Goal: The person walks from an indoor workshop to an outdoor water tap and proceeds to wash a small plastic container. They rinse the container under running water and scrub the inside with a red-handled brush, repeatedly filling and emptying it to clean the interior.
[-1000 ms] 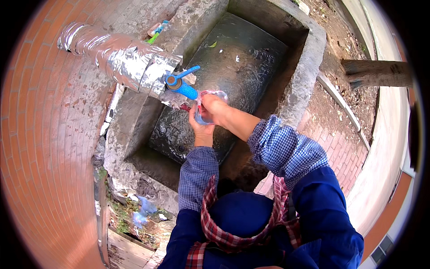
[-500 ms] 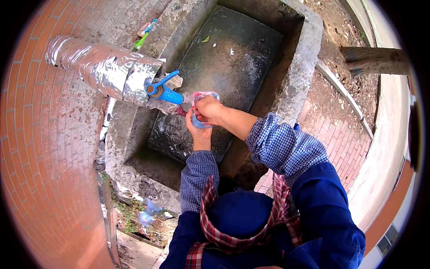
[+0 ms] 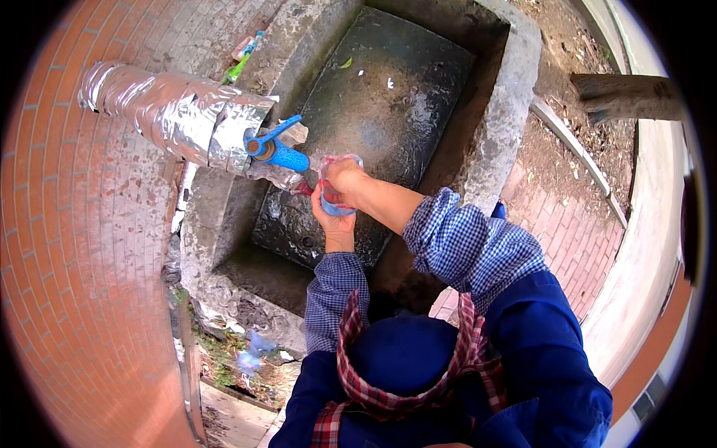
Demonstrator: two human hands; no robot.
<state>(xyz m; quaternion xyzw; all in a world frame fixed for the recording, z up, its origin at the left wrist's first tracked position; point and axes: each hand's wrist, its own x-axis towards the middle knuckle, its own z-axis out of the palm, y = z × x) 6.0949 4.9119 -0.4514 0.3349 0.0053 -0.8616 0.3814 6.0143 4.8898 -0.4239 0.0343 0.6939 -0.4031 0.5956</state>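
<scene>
A see-through plastic container point(image 3: 340, 211), bluish with pinkish-red edges, is held over the stone sink point(image 3: 497, 127). My left hand point(image 3: 334, 224) is closed around its near side. Curled into its mouth is my right hand point(image 3: 343, 178); those fingers are mostly hidden, and I cannot make out what they grip. Just left of the container, almost touching it, is the spout end of a blue tap point(image 3: 287, 156) with a lever handle. Something dark red shows between the tap and my left hand, too small to name.
A foil-wrapped pipe point(image 3: 187, 119) runs from the brick wall point(image 3: 75, 261) to the tap. A green-and-clear bottle point(image 3: 240, 63) lies beyond it. The sink floor is wet, with a leaf point(image 3: 346, 63) and white scraps. Crumpled blue plastic point(image 3: 254, 351) lies at lower left; a trunk point(image 3: 627, 97) stands at right.
The whole view has shifted slightly. My right hand has turned a little within the container; my left hand keeps its hold.
</scene>
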